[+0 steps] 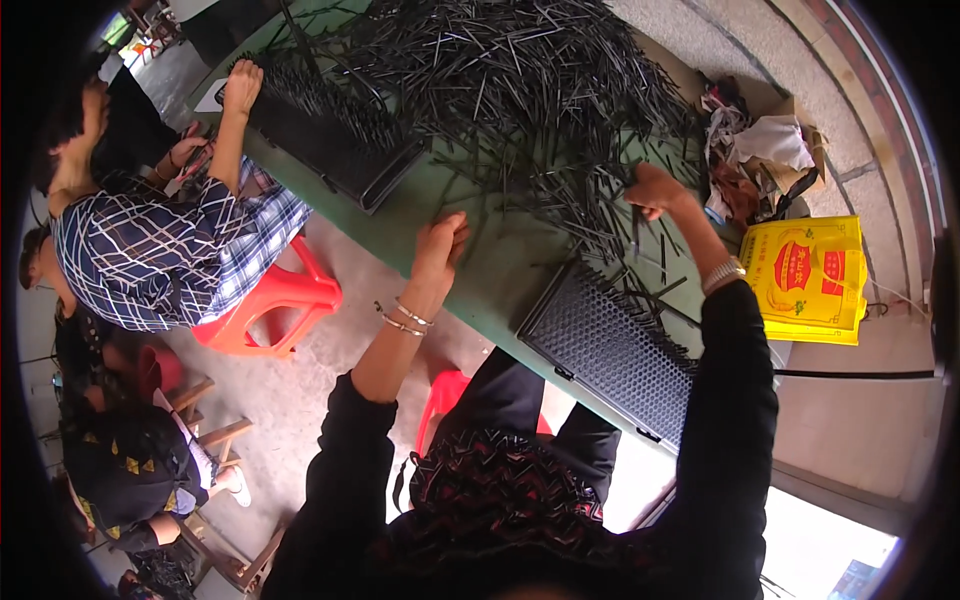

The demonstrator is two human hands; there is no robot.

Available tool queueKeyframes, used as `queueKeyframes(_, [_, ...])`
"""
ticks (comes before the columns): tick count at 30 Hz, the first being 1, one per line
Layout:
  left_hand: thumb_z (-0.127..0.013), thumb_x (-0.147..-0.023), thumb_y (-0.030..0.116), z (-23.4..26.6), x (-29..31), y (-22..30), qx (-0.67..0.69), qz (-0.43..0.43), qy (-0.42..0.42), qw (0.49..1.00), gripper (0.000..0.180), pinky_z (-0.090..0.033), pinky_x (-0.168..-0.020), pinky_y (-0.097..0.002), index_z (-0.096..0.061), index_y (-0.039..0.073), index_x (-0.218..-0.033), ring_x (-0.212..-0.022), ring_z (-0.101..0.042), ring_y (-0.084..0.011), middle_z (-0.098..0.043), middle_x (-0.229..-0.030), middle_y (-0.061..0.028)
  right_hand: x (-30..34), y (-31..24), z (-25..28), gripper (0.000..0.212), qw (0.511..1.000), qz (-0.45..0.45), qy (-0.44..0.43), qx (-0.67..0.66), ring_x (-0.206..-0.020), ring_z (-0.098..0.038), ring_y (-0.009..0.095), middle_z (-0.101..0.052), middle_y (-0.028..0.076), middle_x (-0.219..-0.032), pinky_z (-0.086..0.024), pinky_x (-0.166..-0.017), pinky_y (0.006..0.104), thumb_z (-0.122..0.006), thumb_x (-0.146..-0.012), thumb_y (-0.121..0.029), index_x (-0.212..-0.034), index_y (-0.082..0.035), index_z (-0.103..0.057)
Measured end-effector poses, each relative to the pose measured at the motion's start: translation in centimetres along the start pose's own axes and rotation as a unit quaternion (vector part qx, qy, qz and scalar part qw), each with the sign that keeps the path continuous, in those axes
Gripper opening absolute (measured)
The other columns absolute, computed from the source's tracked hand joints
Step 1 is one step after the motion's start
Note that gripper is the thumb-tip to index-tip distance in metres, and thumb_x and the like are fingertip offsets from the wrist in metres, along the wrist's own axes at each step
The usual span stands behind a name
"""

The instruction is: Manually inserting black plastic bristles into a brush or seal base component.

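My left hand [440, 246] is raised over the near edge of the green table, its fingers curled together; what they hold, if anything, is hidden. Farther right, my right hand [657, 190] is closed above the loose sticks, and a thin black stick seems to hang down from its fingertips. Below and between my hands lies a black tray [612, 350] with a honeycomb of small holes. Black sticks [640, 305] stand up along its far side. A large heap of thin black sticks [510, 70] covers the far part of the table, with strays spread toward the tray.
At left a person in a checked shirt [140, 255] sits on a red stool [275, 305] beside another black tray [340, 165] filled with sticks. A yellow bag [808, 280] and a carton of scraps [765, 150] stand right of the green table [480, 290]. Another person [135, 460] sits lower left.
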State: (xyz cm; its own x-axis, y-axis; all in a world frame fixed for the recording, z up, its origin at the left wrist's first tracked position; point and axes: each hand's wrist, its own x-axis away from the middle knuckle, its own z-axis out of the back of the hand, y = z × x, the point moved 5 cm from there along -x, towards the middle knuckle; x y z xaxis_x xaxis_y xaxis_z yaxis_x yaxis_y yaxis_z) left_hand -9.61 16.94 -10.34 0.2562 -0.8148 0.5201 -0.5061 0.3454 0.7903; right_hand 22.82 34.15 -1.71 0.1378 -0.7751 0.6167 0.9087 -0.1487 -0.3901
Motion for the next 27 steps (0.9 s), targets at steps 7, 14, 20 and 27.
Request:
queueKeyframes(7, [-0.060, -0.091, 0.024, -1.8, 1.0, -1.1, 0.080, 0.162, -0.087, 0.980, 0.029, -0.047, -0.093, -0.0425, -0.054, 0.001, -0.108, -0.108, -0.059, -0.0327, -0.062, -0.115, -0.0212, -4.1, -3.3, 0.6, 0.056, 0.976, 0.051, 0.210, -0.037, -0.077, -0.067, 0.027, -0.064, 0.015, -0.097, -0.057, -0.059, 0.0397, -0.074, -0.076, -0.044, -0.107, 0.001, -0.059])
queueKeyframes(14, [-0.058, -0.093, 0.023, -7.3, 0.0, -3.2, 0.105, 0.209, -0.106, 0.966, 0.029, -0.050, -0.092, -0.0436, -0.051, 0.000, -0.109, -0.106, -0.060, -0.0351, -0.059, -0.115, -0.0242, -7.9, 0.2, -0.1, 0.086, 0.967, -0.103, 0.204, 0.114, -0.128, -0.042, 0.039, -0.047, 0.022, -0.135, -0.035, -0.104, 0.0481, -0.060, -0.073, -0.072, -0.124, -0.004, -0.059])
queueKeyframes(20, [-0.062, -0.089, 0.026, -11.5, -2.3, -4.7, 0.160, 0.199, -0.080, 0.964, 0.018, -0.050, -0.065, -0.0351, -0.057, 0.010, -0.097, -0.077, -0.064, -0.0218, -0.066, -0.085, -0.0096, -10.5, -0.1, -1.0, 0.056, 0.967, -0.014, 0.234, 0.097, -0.123, -0.046, 0.040, -0.048, 0.021, -0.132, -0.036, -0.100, 0.0500, -0.065, -0.076, -0.047, -0.115, -0.007, -0.064])
queueKeyframes(27, [-0.062, -0.089, 0.026, -14.1, -6.3, -5.4, 0.118, 0.179, -0.058, 0.975, 0.014, -0.048, -0.058, -0.0342, -0.058, 0.012, -0.090, -0.068, -0.061, -0.0195, -0.062, -0.076, -0.0059, -8.2, -2.8, -3.1, 0.030, 0.935, 0.158, 0.209, 0.241, -0.106, -0.058, 0.037, -0.061, 0.019, -0.109, -0.046, -0.088, 0.0479, -0.057, -0.080, -0.024, -0.107, -0.012, -0.063])
